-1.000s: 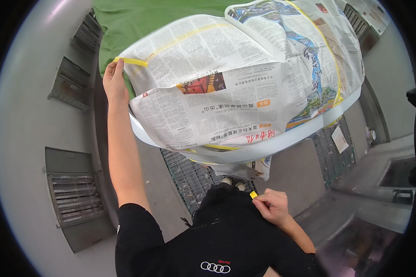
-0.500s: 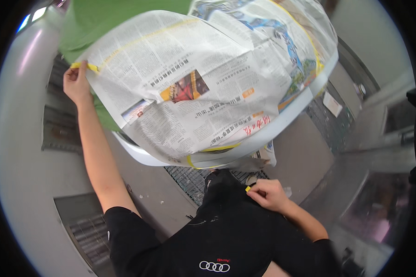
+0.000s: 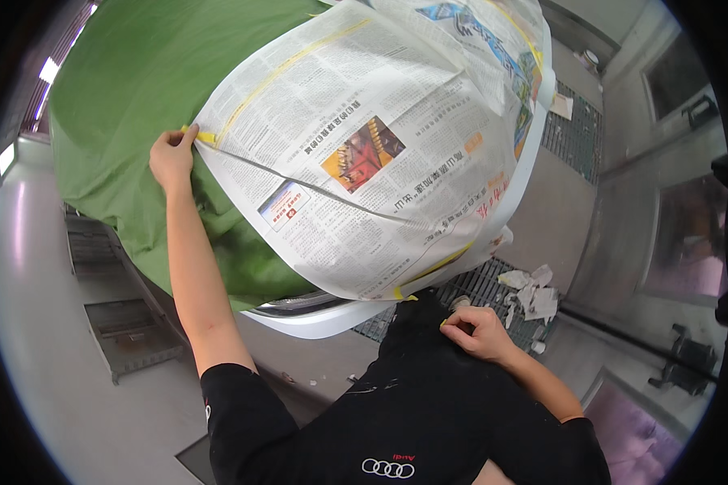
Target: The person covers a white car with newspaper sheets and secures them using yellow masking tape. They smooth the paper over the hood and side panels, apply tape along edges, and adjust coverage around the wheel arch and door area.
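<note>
A large newspaper sheet [image 3: 299,105] lies over a white car body panel [image 3: 319,323], partly covering a green cover [image 3: 137,89]. At the sheet's left corner, my left hand [image 3: 172,159] pinches a strip of yellow masking tape [image 3: 205,137] that is stuck to the paper. A crease runs across the sheet from that corner. My right hand [image 3: 481,333] is closed in front of my body, with a small bit of yellow tape between thumb and finger. More yellow tape [image 3: 406,294] sits at the paper's lower edge.
Crumpled paper scraps [image 3: 534,293] lie on the floor grating [image 3: 481,283] to the right. A white sheet [image 3: 561,106] rests farther back. Walls with windows [image 3: 692,230] stand on the right, and a dark floor grate [image 3: 129,335] is at left.
The view has shifted, showing more of the green cover. The newspaper's left side, held raised before, has come down against the cover with my left hand. My right hand keeps its pinch.
</note>
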`<state>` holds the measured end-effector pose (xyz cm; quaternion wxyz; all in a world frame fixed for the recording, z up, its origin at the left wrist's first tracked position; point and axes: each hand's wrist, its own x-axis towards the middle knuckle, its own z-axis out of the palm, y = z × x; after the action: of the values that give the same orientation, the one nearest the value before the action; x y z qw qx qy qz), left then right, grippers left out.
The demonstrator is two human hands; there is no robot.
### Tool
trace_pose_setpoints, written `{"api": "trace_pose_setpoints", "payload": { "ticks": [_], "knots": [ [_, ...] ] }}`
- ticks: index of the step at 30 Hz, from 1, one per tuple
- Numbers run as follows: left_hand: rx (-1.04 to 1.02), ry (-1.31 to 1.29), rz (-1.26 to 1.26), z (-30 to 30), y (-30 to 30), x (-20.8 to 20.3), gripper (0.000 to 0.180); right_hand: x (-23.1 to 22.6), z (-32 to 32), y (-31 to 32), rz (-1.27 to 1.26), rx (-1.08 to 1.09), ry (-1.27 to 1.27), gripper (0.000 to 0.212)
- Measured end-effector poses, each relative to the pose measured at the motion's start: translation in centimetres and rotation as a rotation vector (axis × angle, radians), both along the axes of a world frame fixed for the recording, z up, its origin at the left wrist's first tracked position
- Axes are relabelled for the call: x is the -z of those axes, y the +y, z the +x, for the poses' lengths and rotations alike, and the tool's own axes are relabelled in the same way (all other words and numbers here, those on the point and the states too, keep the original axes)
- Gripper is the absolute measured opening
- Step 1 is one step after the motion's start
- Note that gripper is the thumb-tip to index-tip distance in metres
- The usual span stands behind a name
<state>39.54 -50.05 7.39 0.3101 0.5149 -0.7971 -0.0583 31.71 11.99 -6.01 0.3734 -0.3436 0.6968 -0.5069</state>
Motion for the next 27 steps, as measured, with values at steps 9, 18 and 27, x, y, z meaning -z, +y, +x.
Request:
{"api": "trace_pose_setpoints", "payload": {
  "ticks": [9,18,27],
  "knots": [
    [0.065,-0.325,0.077,4.0,-10.5,-1.2,0.073,3.1,2.6,4.1,-0.048,0.002,-0.159,0.04],
    [0.337,-0.054,-0.442,-6.4,8.5,-5.0,0.04,5.4,6.0,9.5,-0.152,0.357,-0.393,0.088],
    [1.076,-1.351,0.779,-3.2,40.3,9.5,0.028,10.8,6.3,10.0,-0.434,0.546,-0.427,0.059]
  ]
}}
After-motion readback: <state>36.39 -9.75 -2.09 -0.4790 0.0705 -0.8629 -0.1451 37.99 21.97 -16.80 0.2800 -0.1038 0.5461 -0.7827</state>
